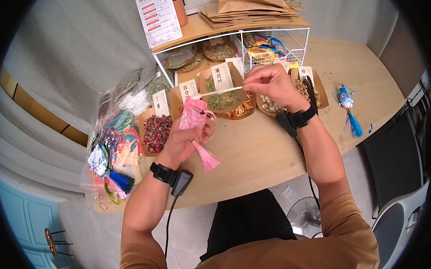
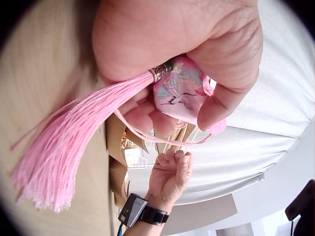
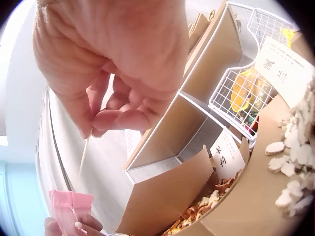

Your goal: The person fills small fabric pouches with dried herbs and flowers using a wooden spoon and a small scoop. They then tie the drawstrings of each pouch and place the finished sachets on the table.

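Observation:
My left hand (image 1: 182, 142) grips a pink patterned sachet (image 1: 194, 117) by its body, with its mouth facing up. From it hang a pink tassel (image 1: 205, 157) and a loop of pink cord. In the left wrist view, the sachet (image 2: 179, 96) sits between thumb and fingers. My right hand (image 1: 274, 85) pinches the end of a thin, pale spoon (image 1: 221, 91) between thumb and fingertips. The spoon lies nearly level in the head view, its small bowl at the sachet's mouth. In the right wrist view, its handle slants down toward the pink sachet (image 3: 71, 201).
Labelled paper trays of dried herbs line the table's back, including rosebuds (image 1: 157, 132), green leaves (image 1: 221, 96) and pale slices (image 1: 272, 106). Behind stands a shelf (image 1: 195, 42) with a wire basket (image 1: 275, 53). Bagged sachets (image 1: 122, 148) lie left, a blue-tasselled sachet (image 1: 347, 103) right.

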A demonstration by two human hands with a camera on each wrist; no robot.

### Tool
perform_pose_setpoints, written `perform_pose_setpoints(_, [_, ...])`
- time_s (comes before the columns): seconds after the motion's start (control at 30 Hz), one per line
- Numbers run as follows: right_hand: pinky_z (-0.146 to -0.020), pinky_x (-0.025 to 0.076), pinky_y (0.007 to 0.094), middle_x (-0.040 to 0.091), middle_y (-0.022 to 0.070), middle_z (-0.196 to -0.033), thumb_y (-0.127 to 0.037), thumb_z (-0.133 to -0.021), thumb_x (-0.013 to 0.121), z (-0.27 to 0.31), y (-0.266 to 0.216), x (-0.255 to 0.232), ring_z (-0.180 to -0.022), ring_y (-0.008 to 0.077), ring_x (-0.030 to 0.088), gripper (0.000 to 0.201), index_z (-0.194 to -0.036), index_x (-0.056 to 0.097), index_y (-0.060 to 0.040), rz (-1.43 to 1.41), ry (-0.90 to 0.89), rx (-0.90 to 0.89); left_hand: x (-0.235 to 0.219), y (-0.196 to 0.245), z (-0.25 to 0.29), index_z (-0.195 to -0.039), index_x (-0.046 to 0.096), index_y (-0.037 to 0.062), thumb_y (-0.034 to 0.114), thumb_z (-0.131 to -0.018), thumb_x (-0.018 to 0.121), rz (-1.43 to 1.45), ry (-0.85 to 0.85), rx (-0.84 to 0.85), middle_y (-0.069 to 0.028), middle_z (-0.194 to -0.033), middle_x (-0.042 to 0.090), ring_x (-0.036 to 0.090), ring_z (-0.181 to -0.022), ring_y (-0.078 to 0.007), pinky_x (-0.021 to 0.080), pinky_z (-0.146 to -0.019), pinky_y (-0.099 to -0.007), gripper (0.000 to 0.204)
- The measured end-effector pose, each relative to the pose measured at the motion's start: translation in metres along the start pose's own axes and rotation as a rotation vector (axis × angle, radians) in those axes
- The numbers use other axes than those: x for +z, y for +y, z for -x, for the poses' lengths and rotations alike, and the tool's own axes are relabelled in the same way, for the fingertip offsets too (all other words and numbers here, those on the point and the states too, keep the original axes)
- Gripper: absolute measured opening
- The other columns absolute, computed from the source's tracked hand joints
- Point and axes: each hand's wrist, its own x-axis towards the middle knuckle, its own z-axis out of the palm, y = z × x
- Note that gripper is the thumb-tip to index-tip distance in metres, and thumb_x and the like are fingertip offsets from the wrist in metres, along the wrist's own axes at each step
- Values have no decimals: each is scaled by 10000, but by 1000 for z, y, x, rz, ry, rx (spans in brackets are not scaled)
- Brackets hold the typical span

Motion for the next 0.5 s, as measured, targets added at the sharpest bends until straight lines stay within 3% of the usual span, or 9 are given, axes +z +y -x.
perform_pose_setpoints(0.17, [-620, 497, 203, 697, 30, -789, -17, -814, 736, -5, 17, -7, -682, 61, 618, 66, -868, 717, 16, 87, 170, 226, 0, 1, 0, -1084, 568, -28, -39, -730, 602, -11, -2, 11, -107, -977, 606, 594, -839, -178, 465, -701, -285, 357])
perform_pose_setpoints(0.33, [-633, 510, 221, 698, 37, -768, -17, -811, 731, -5, 33, -11, -682, 67, 618, 48, -840, 718, 19, 318, 116, 195, -1, -1, -2, -1077, 563, -16, 2, -733, 639, 8, -1, 25, -95, -958, 598, 581, -838, -173, 459, -701, -278, 352])
perform_pose_setpoints(0.5, [-638, 514, 234, 693, 39, -724, -6, -795, 733, -2, 17, -8, -680, 66, 614, 32, -813, 718, 17, 499, 25, 160, 1, 0, -1, -1086, 559, -15, 50, -741, 677, -6, -4, 44, -92, -919, 598, 563, -823, -185, 453, -699, -275, 370])
